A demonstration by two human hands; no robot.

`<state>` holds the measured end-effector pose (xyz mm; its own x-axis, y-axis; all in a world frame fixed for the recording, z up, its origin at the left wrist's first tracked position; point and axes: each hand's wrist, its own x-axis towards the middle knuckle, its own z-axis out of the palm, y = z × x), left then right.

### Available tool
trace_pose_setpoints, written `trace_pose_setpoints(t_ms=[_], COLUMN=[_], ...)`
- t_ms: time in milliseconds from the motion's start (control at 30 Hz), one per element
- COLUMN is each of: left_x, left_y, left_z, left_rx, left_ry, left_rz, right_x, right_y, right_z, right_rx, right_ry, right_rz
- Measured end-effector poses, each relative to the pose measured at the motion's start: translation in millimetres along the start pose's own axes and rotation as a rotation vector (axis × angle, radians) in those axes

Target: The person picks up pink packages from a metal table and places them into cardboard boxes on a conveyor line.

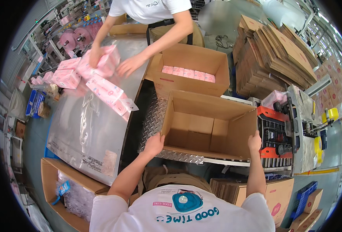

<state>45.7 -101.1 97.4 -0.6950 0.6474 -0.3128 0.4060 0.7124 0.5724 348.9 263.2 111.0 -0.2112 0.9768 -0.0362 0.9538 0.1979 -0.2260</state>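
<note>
An open cardboard box (205,108) stands in front of me, its bare inner walls and bottom showing. At its near left corner my left hand (154,144) is closed on the edge. My right hand (255,141) grips the right side, fingers wrapped round the rim. Just beyond it is a second open carton (192,58) with a row of pink-and-white packs (188,74) inside. Across the metal table, a co-worker's one hand (96,57) is on a bundle of pink packs (105,62); their other hand (131,65) is open beside it.
More pink packs (66,78) and a long pink pack (108,92) lie on the metal table (82,131). Flattened cartons (275,54) are stacked at the far right. An orange-and-black roller machine (275,131) adjoins my box. A carton of clear plastic (78,201) sits at lower left.
</note>
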Motion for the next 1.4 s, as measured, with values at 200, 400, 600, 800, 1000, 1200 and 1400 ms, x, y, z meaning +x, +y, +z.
trace_pose_setpoints(t_ms=[200,400,600,800,1000,1200,1400], left_x=[-8,1,-27,-93,-168,-196,-147], left_y=[-31,-121,-203,-285,-203,-187,-170], left_z=[-30,6,58,113,103,-6,-202], left_rx=[-0.148,-1.058,-1.244,-1.298,-0.387,-0.331,-0.775], left_ry=[-0.017,-0.251,0.338,0.499,-0.124,-0.293,-0.364], left_rz=[0.012,-0.331,-0.760,-0.782,-0.524,-0.499,-0.309], right_x=[15,32,-14,-92,-73,-78,-82], right_y=[19,54,-45,-142,-99,-102,-102], right_z=[-43,5,18,63,57,67,55], right_rx=[0.486,0.726,0.791,0.286,0.794,0.815,0.607], right_ry=[-0.025,-0.174,-0.736,-0.488,-0.606,-0.558,-0.432], right_rz=[-0.462,-0.292,-0.054,-0.443,-0.355,-0.411,-0.359])
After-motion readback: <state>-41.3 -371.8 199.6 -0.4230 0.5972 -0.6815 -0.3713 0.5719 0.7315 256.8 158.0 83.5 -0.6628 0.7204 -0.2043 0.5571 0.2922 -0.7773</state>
